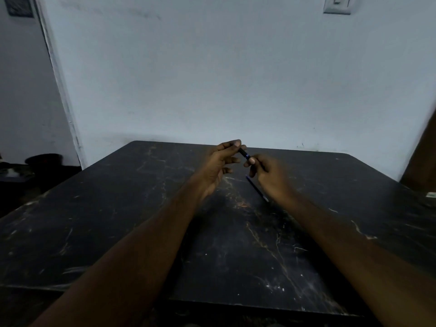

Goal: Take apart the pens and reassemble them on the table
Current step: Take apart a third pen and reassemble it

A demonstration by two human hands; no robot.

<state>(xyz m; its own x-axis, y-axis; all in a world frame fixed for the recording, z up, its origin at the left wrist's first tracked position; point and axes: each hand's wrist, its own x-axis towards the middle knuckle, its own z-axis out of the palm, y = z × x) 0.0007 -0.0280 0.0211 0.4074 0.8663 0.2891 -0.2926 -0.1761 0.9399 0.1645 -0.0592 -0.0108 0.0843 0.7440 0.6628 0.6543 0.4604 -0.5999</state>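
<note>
- the slim dark plastic pen with a blue band [244, 154] is held in the air at frame centre, above the black marble-patterned table [118, 220].
- left hand [218, 166] pinches its upper end; right hand [269, 177] pinches the lower end.
- a thin blue refill-like rod [257, 188] lies on the table just below the right hand.
- judged light, rigid and smooth; grip either side of the blue band and twist.

No text or label is legible anywhere.
</note>
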